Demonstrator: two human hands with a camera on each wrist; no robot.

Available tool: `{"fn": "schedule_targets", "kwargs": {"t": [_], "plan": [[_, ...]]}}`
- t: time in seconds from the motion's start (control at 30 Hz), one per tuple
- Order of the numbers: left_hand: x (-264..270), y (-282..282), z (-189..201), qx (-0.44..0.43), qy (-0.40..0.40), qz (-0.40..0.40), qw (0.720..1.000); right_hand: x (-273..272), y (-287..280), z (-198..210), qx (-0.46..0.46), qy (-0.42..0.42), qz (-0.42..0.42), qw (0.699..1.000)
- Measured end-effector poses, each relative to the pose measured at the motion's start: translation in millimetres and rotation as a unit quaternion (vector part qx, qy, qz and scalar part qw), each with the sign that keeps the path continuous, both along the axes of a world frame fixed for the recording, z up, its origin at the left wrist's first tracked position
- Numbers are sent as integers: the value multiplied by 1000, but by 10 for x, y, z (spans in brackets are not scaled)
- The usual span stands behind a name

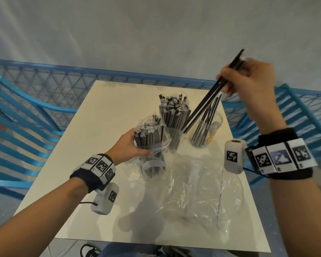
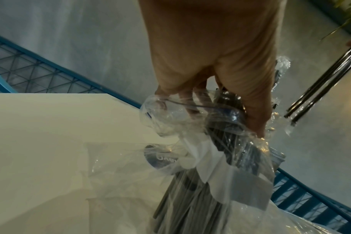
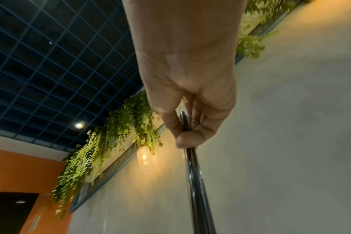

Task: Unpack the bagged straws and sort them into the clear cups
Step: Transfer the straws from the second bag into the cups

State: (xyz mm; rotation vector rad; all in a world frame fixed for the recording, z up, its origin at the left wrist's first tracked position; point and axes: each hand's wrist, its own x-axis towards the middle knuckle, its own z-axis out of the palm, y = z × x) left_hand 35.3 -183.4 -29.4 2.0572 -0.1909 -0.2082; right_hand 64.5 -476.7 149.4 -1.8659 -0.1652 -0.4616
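The left forearm reached in from the lower left over the white desk [image 1: 104, 112], and the left hand [image 1: 127, 147] was wrapped around a clear bag of straws [image 1: 150, 138], fingers and thumb curled round its middle so that the bundle stood roughly upright, its lower end at or just above the desk; the left wrist view showed the fingers [image 2: 190, 101] pressed into crinkled film with the dark straws running down past a white label band. The right arm was raised at the right side, and the right hand [image 1: 246, 78] pinched a few loose black straws [image 1: 208, 101] between thumb and fingers near their upper ends, the straws slanting down and to the left. Their lower tips hung near the rim of the right clear cup [image 1: 205, 134], though it was hard to tell whether they were inside it or just in front. That cup already held a handful of black straws. Just left of it stood a middle cup [image 1: 174, 138] packed full of wrapped straws. An emptied sheet of clear plastic [image 1: 198, 190] lay crumpled on the near part of the desk.
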Motion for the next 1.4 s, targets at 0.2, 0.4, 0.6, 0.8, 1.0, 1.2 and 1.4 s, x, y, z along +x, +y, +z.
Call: {"fn": "schedule_targets", "kwargs": {"t": [0.2, 0.4, 0.6, 0.8, 1.0, 1.2, 1.4], "plan": [[-45, 8, -22, -11, 1, 12, 1000, 201, -399, 159, -6, -83, -153, 985], [-80, 29, -31, -15, -1, 20, 1000, 609, -405, -628, -104, 66, -196, 973], [-95, 33, -33, -15, -5, 11, 1000, 621, -242, -1173, -193, 244, -95, 946], [-81, 24, -41, -13, -9, 6, 1000, 548, -257, -849, -290, 210, -134, 924], [-85, -7, -21, -9, -11, 4, 1000, -216, 393, -562, -170, 124, 40, 977], [-85, -22, -20, -34, -4, 3, 999, -421, 1059, -1048, -231, 218, 151, 936], [-70, 10, -41, -28, -15, 11, 999, -336, 1064, -1120, -224, 169, 136, 950]]}}
